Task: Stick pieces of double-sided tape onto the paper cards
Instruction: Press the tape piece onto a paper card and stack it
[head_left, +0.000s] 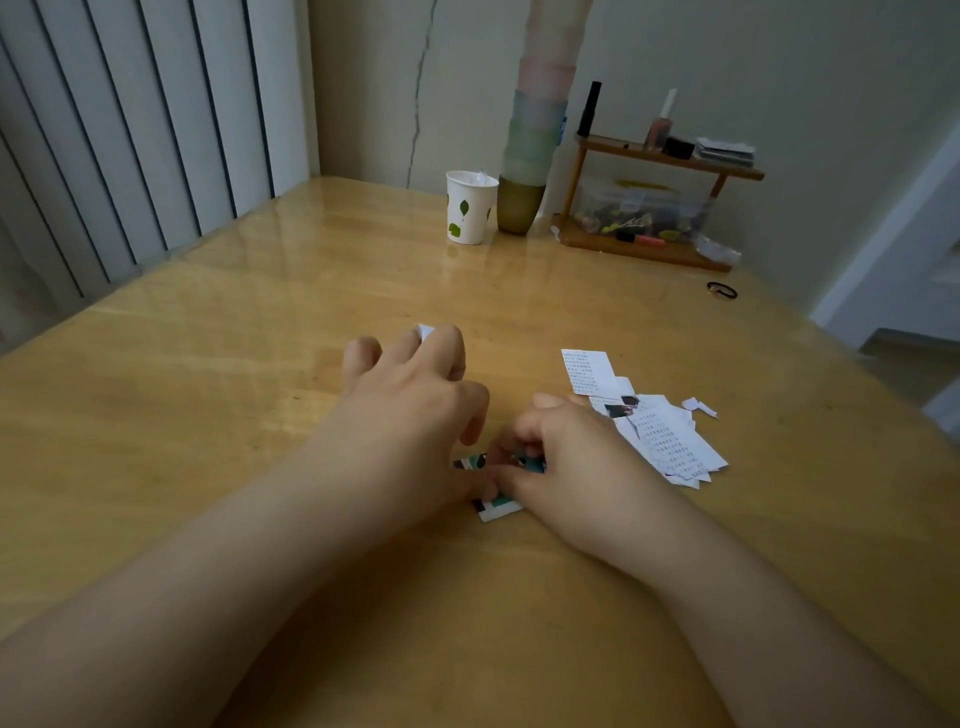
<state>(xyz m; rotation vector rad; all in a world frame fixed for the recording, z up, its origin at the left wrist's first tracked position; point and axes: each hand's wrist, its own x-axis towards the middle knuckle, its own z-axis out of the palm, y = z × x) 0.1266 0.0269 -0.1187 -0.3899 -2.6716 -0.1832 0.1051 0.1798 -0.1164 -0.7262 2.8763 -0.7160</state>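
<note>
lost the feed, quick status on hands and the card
Both hands down on one printed card, left also pinching a white scrap. Card pile to the right, nothing in the way.

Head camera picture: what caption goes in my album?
Two bare hands press a small printed paper card on a wooden table.

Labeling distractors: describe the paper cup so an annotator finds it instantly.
Start at the far edge of the glossy wooden table, by the wall. The white paper cup with green leaf prints stands upright there, just left of a tall stack of pastel cups. It is the only single, white, printed cup.
</note>
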